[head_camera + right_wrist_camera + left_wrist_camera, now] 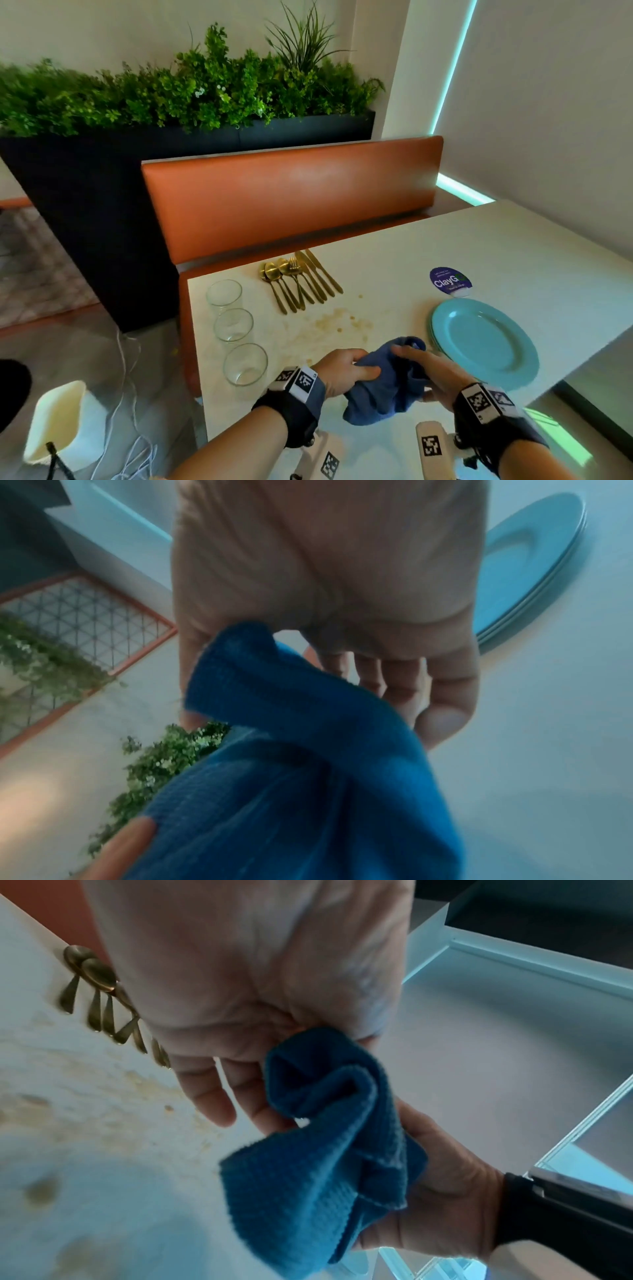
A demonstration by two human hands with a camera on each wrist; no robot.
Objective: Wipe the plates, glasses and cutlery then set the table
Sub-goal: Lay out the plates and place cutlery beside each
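Observation:
A crumpled blue cloth (383,390) hangs between both hands just above the near edge of the white table (462,246). My left hand (359,370) grips its left part, fingers curled round it (325,1150). My right hand (421,370) holds its right part between thumb and fingers (308,777). A stack of teal plates (486,342) lies just right of the hands, also in the right wrist view (534,569). Three empty glasses (234,323) stand in a row along the table's left edge. Gold cutlery (301,281) lies in a bunch at the far left (99,993).
Brownish stains (339,322) mark the table between cutlery and hands. A round blue sticker (450,281) sits beyond the plates. An orange bench (291,195) and a dark planter with greenery (191,92) stand behind the table. A white bin (58,425) and cables lie on the floor at left.

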